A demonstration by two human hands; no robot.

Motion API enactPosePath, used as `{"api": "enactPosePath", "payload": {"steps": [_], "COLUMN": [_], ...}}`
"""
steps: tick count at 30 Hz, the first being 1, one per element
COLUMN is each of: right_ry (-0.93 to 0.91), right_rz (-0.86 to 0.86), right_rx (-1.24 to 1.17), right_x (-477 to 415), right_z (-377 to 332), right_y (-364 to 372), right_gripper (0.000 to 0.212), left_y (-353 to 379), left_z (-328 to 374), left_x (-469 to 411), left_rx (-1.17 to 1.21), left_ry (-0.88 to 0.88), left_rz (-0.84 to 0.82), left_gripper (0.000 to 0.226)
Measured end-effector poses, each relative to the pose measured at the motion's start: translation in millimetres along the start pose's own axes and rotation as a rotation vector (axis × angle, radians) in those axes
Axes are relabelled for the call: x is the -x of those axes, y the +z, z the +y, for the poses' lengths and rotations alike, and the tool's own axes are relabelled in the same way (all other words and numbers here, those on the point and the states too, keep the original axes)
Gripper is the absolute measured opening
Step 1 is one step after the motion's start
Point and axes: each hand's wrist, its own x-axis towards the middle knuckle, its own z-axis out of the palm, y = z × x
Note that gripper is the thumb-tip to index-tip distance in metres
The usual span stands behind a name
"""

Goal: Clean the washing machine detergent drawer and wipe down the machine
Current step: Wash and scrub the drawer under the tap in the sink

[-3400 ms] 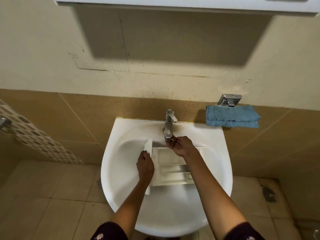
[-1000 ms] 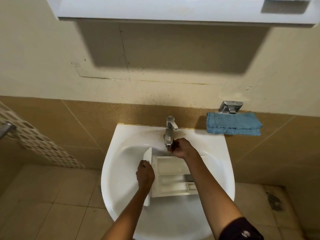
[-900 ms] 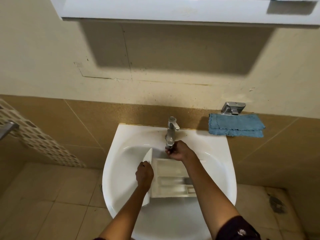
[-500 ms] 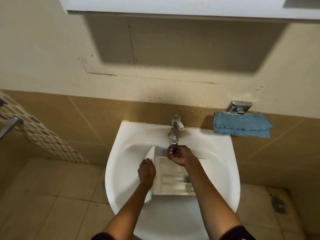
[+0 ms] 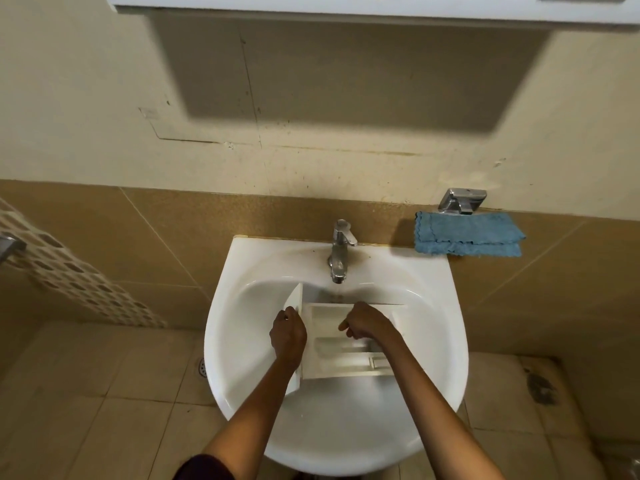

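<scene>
Right hand [image 5: 367, 323] lowered from chrome tap [image 5: 338, 251], fingers curled, grip indeterminable, rectangular white plastic drawer [image 5: 332, 362] gripped by left hand [image 5: 287, 336], centre frame

Detergent drawer [image 5: 333, 364] sits in the sink [image 5: 437, 344]; left hand [image 5: 288, 333] grips its front panel at nine o'clock, right hand [image 5: 367, 325] curls over the compartments, faucet [image 5: 339, 251] at twelve o'clock.

The left grip [image 5: 288, 336] curls over the front panel of the detergent drawer [image 5: 332, 367], its fingertips hidden behind it. The right grip [image 5: 365, 325] covers the middle compartments with fingers folded under, so whether they pinch anything cannot be told. The top edge cuts off the cabinet [image 5: 346, 3], the left edge a metal fitting [image 5: 10, 244].
</scene>
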Motion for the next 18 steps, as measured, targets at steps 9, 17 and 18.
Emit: {"api": "enactPosePath", "payload": {"steps": [9,17,18], "right_ry": [-0.004,-0.044,-0.035], "right_rz": [0.039,-0.117,-0.112], "right_rx": [-0.683,-1.542,-1.543], "right_x": [-5,-20,-21], "right_z": [3,9,8], "right_y": [-6,-17,-16], "right_gripper": [0.032,0.030,0.030], "left_y": [-5,-12,-12], "left_z": [2,-1,-1], "left_x": [8,15,16], "left_rx": [0.002,-0.011,-0.003], "left_ry": [0.032,0.133,0.133], "left_rz": [-0.014,0.025,0.028], "left_gripper": [0.046,0.061,0.061]}}
